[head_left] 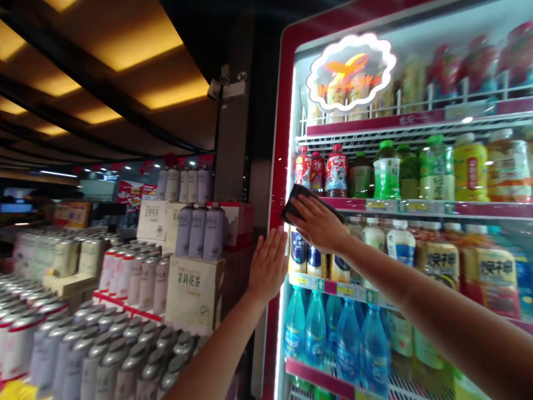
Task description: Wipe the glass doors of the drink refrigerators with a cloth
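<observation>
Against the glass front of a lit drinks cooler, my right hand [318,219] presses a dark cloth [296,204] flat, near the left side and level with a shelf edge. My left hand [268,264] lies on the cooler's red left frame [283,128], just below and left of the cloth, its fingers stretched out and nothing seen in it. Behind the glass are red-capped bottles [336,169] above my right hand and blue bottles [348,339] lower down. A glowing scalloped sign [352,72] shows at the cooler's upper left.
Stacked cartons [195,291] topped with lilac cans [214,230] stand left of the cooler. Many silver-topped cans [100,355] fill the lower left. A dark pillar [233,139] rises behind the cartons, with a lamp fixture [234,89] on it.
</observation>
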Demonstrator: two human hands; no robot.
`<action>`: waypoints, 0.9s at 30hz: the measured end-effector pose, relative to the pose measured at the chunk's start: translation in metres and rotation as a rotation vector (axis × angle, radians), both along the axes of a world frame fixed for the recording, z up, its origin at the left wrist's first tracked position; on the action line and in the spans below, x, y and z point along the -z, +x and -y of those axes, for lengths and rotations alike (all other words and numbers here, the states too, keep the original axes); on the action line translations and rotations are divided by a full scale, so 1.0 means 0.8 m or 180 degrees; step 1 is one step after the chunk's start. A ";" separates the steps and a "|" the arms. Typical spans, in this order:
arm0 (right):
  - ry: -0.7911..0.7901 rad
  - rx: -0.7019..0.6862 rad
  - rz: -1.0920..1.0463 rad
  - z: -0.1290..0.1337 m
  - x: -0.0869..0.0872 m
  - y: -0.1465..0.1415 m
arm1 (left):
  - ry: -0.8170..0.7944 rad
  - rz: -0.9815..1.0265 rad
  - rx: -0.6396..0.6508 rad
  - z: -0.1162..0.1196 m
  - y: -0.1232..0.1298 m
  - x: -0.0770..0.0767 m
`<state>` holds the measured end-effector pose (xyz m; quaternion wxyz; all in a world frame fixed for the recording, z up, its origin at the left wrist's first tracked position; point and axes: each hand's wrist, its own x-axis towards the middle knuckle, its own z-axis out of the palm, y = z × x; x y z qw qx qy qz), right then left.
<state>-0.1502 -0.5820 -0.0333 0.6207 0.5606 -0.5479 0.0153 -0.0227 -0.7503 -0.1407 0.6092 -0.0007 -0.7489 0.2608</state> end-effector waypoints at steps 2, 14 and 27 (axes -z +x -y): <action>0.0545 -0.0075 -0.0267 -0.020 0.024 -0.005 | 0.0012 0.0019 0.0005 -0.001 0.000 0.001; -0.0519 0.0132 0.0188 0.037 -0.096 0.002 | 0.0440 -0.0168 0.0011 0.000 0.002 0.016; 0.0053 0.0042 -0.0036 0.024 -0.105 -0.003 | 0.0773 -0.0295 -0.0086 0.004 0.001 0.035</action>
